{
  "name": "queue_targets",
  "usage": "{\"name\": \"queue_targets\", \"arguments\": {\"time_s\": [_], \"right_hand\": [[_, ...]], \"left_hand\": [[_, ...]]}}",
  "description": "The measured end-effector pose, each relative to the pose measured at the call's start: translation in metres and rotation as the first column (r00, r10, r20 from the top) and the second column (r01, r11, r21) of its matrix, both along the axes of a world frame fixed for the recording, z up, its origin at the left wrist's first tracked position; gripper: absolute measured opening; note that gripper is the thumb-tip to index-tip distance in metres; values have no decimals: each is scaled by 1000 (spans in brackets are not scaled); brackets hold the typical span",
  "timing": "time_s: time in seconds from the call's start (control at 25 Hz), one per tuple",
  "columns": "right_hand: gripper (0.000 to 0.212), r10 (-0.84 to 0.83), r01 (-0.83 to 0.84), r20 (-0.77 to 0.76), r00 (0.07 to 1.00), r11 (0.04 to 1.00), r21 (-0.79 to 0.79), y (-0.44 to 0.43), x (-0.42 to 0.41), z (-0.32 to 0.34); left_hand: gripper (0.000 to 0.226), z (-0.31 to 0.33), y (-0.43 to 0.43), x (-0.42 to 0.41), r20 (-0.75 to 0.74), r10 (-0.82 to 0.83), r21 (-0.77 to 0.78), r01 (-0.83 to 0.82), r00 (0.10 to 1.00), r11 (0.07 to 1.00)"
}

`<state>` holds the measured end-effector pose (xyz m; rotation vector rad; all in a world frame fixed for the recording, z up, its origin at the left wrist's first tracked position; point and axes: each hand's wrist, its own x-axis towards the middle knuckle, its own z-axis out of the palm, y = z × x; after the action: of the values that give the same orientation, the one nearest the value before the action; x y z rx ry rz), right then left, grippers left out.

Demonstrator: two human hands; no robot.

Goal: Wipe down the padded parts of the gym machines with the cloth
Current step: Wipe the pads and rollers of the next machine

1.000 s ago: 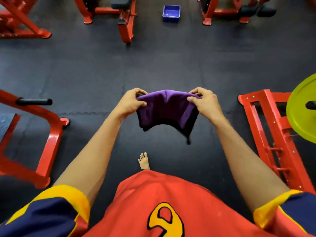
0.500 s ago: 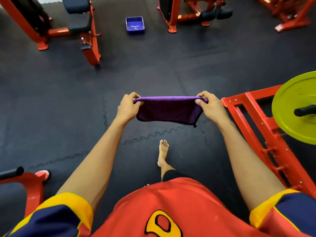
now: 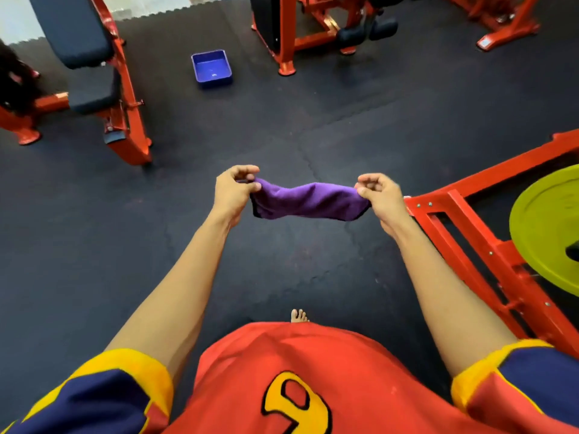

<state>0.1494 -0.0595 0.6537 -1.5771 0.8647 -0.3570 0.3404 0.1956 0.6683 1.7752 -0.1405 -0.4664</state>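
- Your left hand (image 3: 233, 192) pinches one end of the purple cloth (image 3: 308, 202), thumb and curled fingers closed on the fabric.
- Your right hand (image 3: 380, 198) pinches the other end the same way, fingers curled in over the thumb.
- The cloth hangs stretched between your two hands, in the air above the dark rubber floor mats (image 3: 219, 136). It sags slightly in the middle and touches no machine.
- Just beside your right hand, on its outer side, is the corner of a red steel frame (image 3: 470, 220). A yellow-green weight plate (image 3: 548, 223) is mounted farther out along that frame.
- Well beyond your left hand and off to its outer side stands a red bench with a black back pad (image 3: 73, 29) and a black seat pad (image 3: 94, 89) below it.
- Straight ahead, beyond both hands, a blue plastic tray (image 3: 212, 68) sits on the floor. It is nearer your left hand's line than your right's.
- Beyond your right hand, another red machine carries two black roller pads (image 3: 366, 31) low on its frame.
- Below your hands, toward your body, one bare foot (image 3: 299, 316) shows just past the hem of your red jersey (image 3: 282, 371).
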Motion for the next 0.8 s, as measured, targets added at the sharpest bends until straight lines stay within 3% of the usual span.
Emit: {"name": "queue_targets", "arguments": {"time_s": [0.08,0.2,0.28,0.4,0.48,0.64,0.8], "right_hand": [[41,-97,95,-31,995,993,-66,-32,32,5],[50,-131,126,-27,991,983,-131,-77,81,13],[51,-118,112,-28,993,981,-157,-102,116,17],[54,-51,13,-133,990,961,-277,-134,174,25],[50,-55,-51,-270,961,927,-371,-155,211,32],[27,-167,-65,-411,896,867,-494,-211,284,41],[25,-290,-60,-525,800,833,-550,-282,346,47]], "left_hand": [[46,6,-27,44,14,41,-7,-41,999,999],[59,10,-70,116,152,-116,0,118,982,993],[66,7,-99,160,310,-282,113,260,908,959],[56,8,-149,228,421,-381,288,277,823,917],[39,12,-181,275,407,-419,341,291,812,894],[22,25,-260,362,410,-596,465,405,690,788],[20,31,-356,418,326,-593,440,437,736,785]]}}
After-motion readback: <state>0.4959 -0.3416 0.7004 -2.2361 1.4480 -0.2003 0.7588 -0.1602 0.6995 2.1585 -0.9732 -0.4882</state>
